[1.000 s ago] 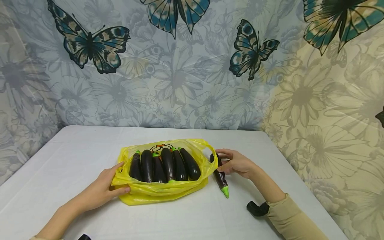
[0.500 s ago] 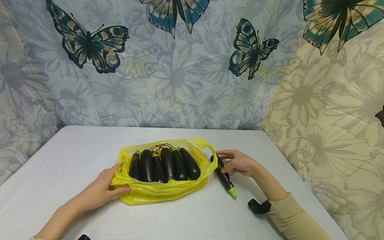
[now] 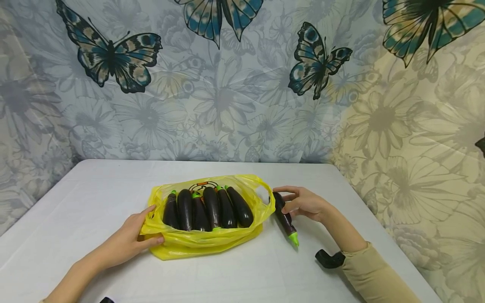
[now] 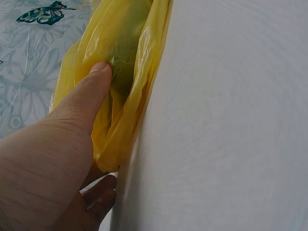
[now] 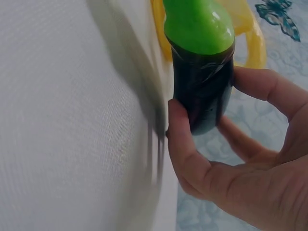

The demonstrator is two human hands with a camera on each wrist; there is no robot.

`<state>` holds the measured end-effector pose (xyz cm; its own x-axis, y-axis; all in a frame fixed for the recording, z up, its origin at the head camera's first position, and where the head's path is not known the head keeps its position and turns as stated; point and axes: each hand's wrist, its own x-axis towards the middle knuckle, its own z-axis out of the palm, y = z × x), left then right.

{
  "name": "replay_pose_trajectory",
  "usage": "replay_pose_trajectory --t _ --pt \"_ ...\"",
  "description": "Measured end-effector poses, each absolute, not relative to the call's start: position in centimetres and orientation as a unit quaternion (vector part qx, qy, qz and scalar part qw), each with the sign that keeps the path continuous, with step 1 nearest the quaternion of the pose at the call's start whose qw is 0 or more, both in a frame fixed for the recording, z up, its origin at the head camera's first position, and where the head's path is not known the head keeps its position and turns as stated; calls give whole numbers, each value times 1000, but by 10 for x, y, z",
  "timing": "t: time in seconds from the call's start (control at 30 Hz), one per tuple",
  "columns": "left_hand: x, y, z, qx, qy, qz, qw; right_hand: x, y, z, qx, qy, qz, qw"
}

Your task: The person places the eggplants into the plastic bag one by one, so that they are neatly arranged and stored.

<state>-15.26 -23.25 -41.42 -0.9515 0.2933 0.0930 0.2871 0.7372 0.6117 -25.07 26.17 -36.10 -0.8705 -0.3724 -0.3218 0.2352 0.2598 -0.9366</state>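
A yellow plastic bag (image 3: 193,248) lies on its side with its mouth toward me, and several dark purple eggplants (image 3: 213,206) sit in a row inside. My left hand (image 3: 130,235) holds the bag's left end, thumb on the film (image 4: 120,43) and other fingers behind it in the left wrist view. Just right of the bag's handle loop, my right hand (image 3: 308,205) grips one more eggplant (image 3: 285,221) between thumb and fingers. Its green stem end (image 5: 199,29) points down toward me. In the right wrist view its shadow falls on the cloth, close below it.
A white cloth covers the table (image 3: 242,277). A black curved piece (image 3: 329,259) sticks out at the right sleeve (image 3: 373,273), and another dark bit (image 3: 107,300) shows at the bottom edge. Behind the table hangs a butterfly-patterned backdrop (image 3: 223,105).
The eggplant in my right hand has swung its green end to the right and shifted slightly right of the bag. The left hand and bag stay put.
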Motion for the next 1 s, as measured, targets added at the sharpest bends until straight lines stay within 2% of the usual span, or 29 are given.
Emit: replay_pose_trajectory --t 0.6,1.0 --pt "-153 -233 -415 155 932 328 1 -252 274 -344 -34 730 -652 202" --pt "-153 -233 -414 154 932 327 0 -243 272 -324 -61 706 -684 174"
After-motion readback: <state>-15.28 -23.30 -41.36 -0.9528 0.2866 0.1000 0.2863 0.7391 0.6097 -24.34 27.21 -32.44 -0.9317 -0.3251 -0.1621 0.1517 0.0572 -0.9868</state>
